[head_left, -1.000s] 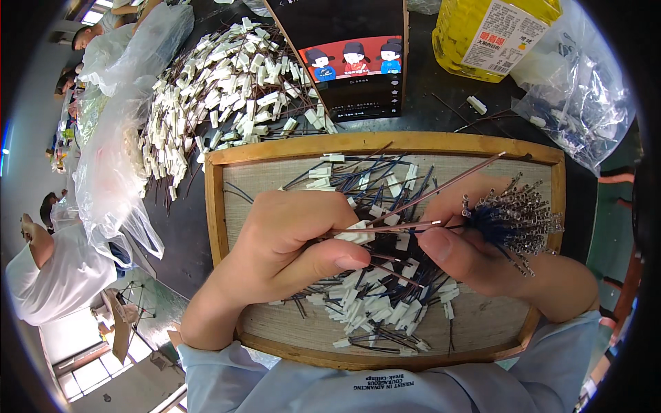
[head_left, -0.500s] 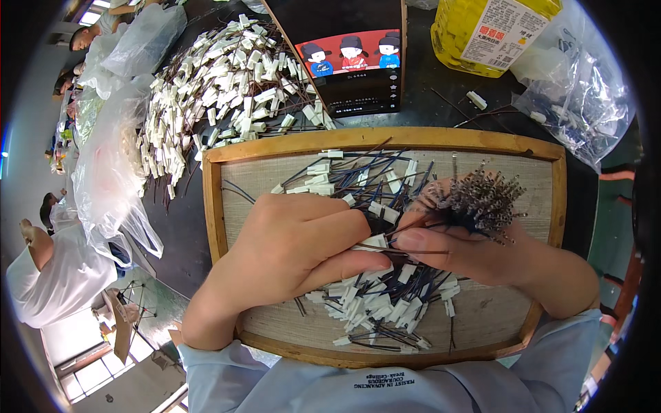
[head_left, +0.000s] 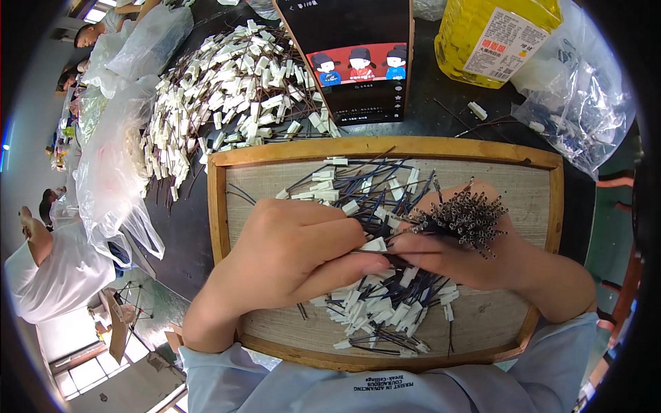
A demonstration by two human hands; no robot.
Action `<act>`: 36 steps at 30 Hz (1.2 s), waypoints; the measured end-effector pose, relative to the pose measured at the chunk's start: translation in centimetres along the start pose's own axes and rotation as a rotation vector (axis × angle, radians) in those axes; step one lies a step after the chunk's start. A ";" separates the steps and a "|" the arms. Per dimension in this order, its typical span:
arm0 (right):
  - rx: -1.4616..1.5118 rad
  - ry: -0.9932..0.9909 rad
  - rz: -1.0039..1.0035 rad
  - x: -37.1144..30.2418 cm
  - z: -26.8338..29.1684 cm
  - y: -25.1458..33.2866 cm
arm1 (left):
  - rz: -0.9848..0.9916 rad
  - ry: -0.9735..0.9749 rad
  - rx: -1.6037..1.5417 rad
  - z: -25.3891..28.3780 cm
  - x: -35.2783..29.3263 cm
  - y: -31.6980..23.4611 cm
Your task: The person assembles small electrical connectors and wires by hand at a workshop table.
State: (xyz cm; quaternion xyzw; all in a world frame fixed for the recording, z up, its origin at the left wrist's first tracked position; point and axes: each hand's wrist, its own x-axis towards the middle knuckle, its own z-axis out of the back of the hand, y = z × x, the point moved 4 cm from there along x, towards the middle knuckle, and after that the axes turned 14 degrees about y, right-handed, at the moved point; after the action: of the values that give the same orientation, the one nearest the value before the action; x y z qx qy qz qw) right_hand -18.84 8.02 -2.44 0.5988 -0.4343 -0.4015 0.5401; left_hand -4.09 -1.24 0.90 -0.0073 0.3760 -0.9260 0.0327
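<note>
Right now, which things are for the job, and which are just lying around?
Seems for the job:
white plug in left hand
wire bundle in right hand
wooden tray
plugs inside it
plug heap

Seems just lying around:
yellow bottle
screen
plastic bag at left

Black table, smooth top. Near, centre: shallow tray, wooden rim, flat on the surface. Far left of it, a broad heap of white plugs on thin dark wires. Far centre: a screen, lit, upright, just beside the heap. Far right: yellow jug, then a clear bag. Between jug and tray, one loose plug near stray wires. Left edge: plastic bags, perhaps partly on the tabletop; hard to tell.
</note>
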 end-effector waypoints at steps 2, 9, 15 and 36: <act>-0.026 -0.061 -0.045 -0.1 0.5 0.1 | 0.042 0.015 -0.059 0.9 -0.3 0.2; -0.163 -0.205 -0.205 -0.4 0.5 0.8 | 0.123 0.049 -0.332 1.2 -1.0 1.0; 0.283 -0.285 -0.131 -0.5 0.8 0.4 | -0.075 -0.196 -1.263 1.5 -1.4 2.8; 0.040 -0.233 -0.128 -1.0 -0.2 1.0 | 0.042 -0.227 -1.313 -1.6 -0.2 1.3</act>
State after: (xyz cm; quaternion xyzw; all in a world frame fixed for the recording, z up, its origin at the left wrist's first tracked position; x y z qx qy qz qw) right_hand -18.99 8.96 -1.46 0.5854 -0.4628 -0.4932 0.4472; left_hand -3.90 -1.02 -1.15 -0.1155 0.8562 -0.4973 0.0790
